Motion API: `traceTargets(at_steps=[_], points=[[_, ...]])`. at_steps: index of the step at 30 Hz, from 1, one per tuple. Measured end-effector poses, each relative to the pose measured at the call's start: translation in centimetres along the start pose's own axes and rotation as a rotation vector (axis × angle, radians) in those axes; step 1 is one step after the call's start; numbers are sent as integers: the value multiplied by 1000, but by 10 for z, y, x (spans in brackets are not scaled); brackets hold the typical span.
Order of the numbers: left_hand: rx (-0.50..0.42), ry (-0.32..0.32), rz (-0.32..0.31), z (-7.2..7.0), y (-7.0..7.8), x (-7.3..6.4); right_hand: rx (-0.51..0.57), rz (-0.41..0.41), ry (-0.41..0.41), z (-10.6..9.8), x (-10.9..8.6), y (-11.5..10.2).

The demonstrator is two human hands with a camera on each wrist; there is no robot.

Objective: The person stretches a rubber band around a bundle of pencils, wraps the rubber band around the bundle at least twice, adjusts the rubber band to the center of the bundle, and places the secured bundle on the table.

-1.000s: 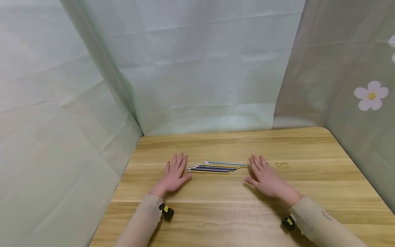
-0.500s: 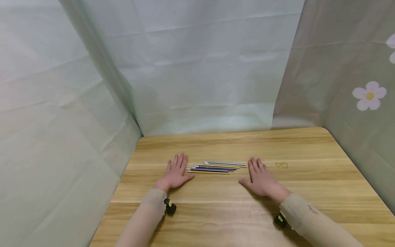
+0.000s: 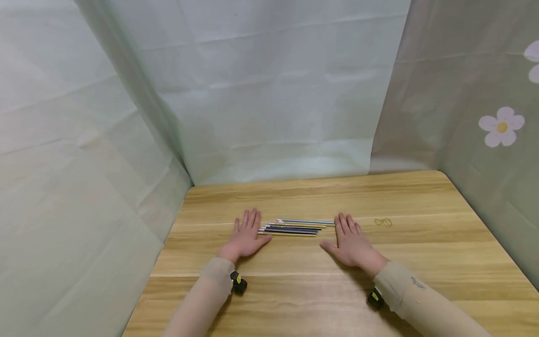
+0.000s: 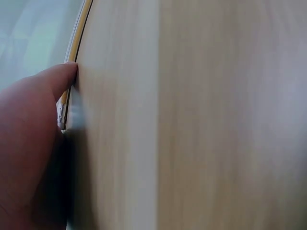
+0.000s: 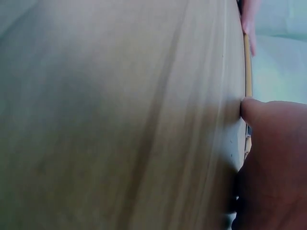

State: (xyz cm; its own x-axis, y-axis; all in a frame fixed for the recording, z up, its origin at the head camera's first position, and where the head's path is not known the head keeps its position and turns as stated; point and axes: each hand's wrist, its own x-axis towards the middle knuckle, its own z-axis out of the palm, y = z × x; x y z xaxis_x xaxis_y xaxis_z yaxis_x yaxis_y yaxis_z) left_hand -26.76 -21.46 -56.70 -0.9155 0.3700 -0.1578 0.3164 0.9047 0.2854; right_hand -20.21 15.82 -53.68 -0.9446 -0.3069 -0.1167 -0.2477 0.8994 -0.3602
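Several pencils point(image 3: 294, 229), some dark, some yellow, one light blue, lie side by side in a staggered row on the wooden table, with their eraser ends to the left. My left hand point(image 3: 245, 238) lies with straight fingers at those eraser ends, its thumb stretched along the near side. At the opposite ends is my right hand point(image 3: 353, 243), fingers straight, fingertips at the tip of the light blue pencil. In the left wrist view my thumb overlaps a yellow pencil point(image 4: 79, 38). The right wrist view shows my thumb in front of a yellow pencil point(image 5: 248, 67).
A thin yellowish rubber band point(image 3: 383, 222) lies twisted to the right of my right hand. The wooden table point(image 3: 286, 290) ends at pale cloth hangings point(image 3: 273, 93) behind and at both sides. Flowers are printed on the right one.
Both hands have moved inward, the left to the right and the right to the left. The nearest pencils have slid slightly right, and the left hand now covers some eraser ends.
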Motion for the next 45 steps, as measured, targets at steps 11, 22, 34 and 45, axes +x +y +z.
traceTargets(at_steps=[11,22,34,45], points=[[-3,-28,28,4,35,8,-8,-5,0,10,11,-4],[-5,-26,20,5,40,7,-20,-9,3,6,6,-4],[11,-36,16,-6,67,0,-41,14,8,18,13,-3],[33,-54,-13,4,74,1,-18,39,-34,5,8,-10]])
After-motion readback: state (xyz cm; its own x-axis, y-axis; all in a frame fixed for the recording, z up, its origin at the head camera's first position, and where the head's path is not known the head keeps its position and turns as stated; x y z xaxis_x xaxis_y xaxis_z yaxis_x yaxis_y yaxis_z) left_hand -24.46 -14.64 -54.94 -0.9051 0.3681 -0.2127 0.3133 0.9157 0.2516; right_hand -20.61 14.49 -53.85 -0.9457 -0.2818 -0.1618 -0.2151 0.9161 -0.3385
